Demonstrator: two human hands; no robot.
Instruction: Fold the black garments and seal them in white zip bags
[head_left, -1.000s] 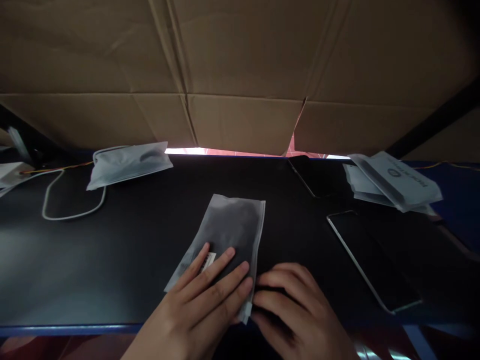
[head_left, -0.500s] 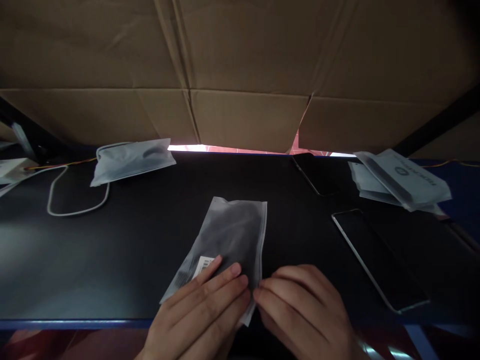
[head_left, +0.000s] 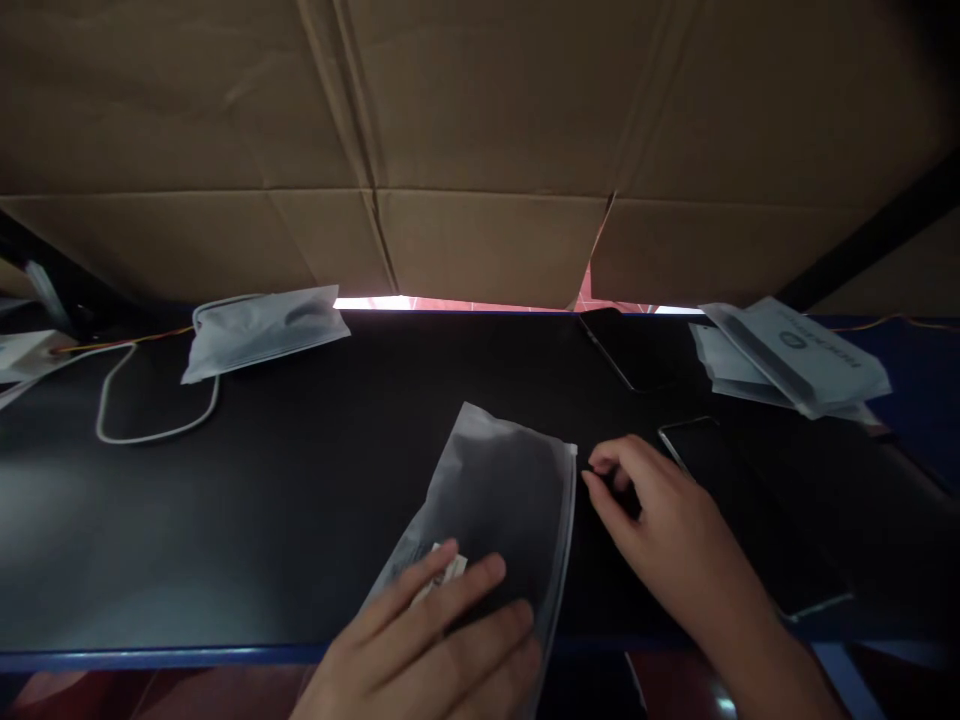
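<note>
A frosted zip bag lies aslant near the front of the black table, with a dark item inside and a small white label near its lower left. My left hand rests flat on the lower part of the bag, fingers stretched and spread, partly covering the label. Just off the bag's upper right corner, by the end of its zip edge, is my right hand. Its fingers are curled, with thumb and forefinger slightly apart and nothing visible between them. The bag's bottom end is hidden by my left hand.
To the right lie a phone-like slab with a pale rim and a second dark one. Several white packets are stacked at the back right. Another frosted bag and a white cable lie left. Cardboard hangs behind.
My right hand has moved up along the zip edge to the bag's top corner, and its pinch has loosened. The bag has turned and shifted right and nearer, with my left hand on it.
</note>
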